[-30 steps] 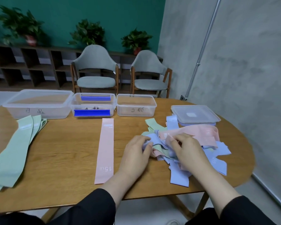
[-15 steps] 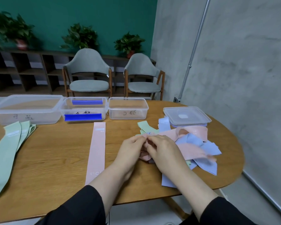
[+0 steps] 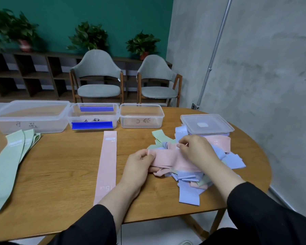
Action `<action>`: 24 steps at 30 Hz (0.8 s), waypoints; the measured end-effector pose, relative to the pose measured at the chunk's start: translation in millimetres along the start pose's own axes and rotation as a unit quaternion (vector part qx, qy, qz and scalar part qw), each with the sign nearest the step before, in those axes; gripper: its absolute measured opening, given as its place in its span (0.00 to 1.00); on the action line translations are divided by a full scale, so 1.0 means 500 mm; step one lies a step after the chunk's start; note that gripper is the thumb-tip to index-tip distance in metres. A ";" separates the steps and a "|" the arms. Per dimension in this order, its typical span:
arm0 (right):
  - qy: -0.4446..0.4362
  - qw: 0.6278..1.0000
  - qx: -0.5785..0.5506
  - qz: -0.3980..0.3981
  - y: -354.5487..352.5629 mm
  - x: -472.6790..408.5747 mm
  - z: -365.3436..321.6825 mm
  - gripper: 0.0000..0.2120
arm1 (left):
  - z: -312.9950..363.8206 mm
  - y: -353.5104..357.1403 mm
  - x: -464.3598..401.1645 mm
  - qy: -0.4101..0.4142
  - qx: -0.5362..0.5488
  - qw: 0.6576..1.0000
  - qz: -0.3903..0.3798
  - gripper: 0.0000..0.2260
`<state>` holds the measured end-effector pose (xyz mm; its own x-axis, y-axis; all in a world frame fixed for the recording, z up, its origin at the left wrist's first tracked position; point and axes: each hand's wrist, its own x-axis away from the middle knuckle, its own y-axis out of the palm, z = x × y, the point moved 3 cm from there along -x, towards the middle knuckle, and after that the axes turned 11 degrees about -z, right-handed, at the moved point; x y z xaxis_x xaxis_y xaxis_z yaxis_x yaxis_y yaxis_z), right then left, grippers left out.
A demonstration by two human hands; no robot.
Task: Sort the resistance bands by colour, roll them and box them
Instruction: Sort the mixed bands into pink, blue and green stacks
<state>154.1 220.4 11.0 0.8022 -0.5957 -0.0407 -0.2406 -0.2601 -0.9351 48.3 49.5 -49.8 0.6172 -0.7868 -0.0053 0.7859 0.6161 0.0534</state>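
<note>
Item: oval wooden table, taken as landmark, listed near edge to far. Near edge: two black sleeves reach over the table. Left hand, right of the table's centre, pinches the left end of a pink band between thumb and curled fingers. Right hand, just beyond and to the right, pinches the same band further along with curled fingertips; the band spans the two hands, lifted slightly over the pile. Pile: tangled blue, pink and green bands on the table's right part, under and around both hands; one blue band trails toward the near edge. Table centre: flat pink band, laid straight, running near to far, printed "15 LB" at its near end, just left of the left hand and apart from it. Table left: green bands, several overlapped, lying flat and fanned. Far side of table, left to right: large clear box; clear box with blue clips; small clear box with handwriting; all three open, touching in a row. Far right of table: lidded box sitting on the pile's far edge. Beyond the table: two grey chairs, low shelving, three potted plants against a green wall.
</note>
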 end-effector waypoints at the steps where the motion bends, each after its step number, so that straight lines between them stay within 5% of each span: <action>1: 0.005 1.000 0.008 -0.014 0.005 -0.011 -0.006 0.11 | 0.001 -0.001 0.000 -0.001 0.014 1.000 0.001 0.09; 10: 0.109 0.986 -0.023 -0.127 0.063 -0.085 -0.035 0.16 | 0.004 -0.008 0.002 -0.014 0.064 0.998 -0.019 0.08; 24: 0.095 0.981 -0.139 -0.094 0.016 -0.059 -0.014 0.09 | 0.010 -0.007 0.010 -0.002 0.040 0.999 -0.027 0.10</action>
<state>124.7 230.8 7.2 0.7373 -0.6407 0.2142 -0.2587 -0.5607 -0.7866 48.5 43.3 -45.0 0.5740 -0.8189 -0.0057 0.8120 0.5683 0.1333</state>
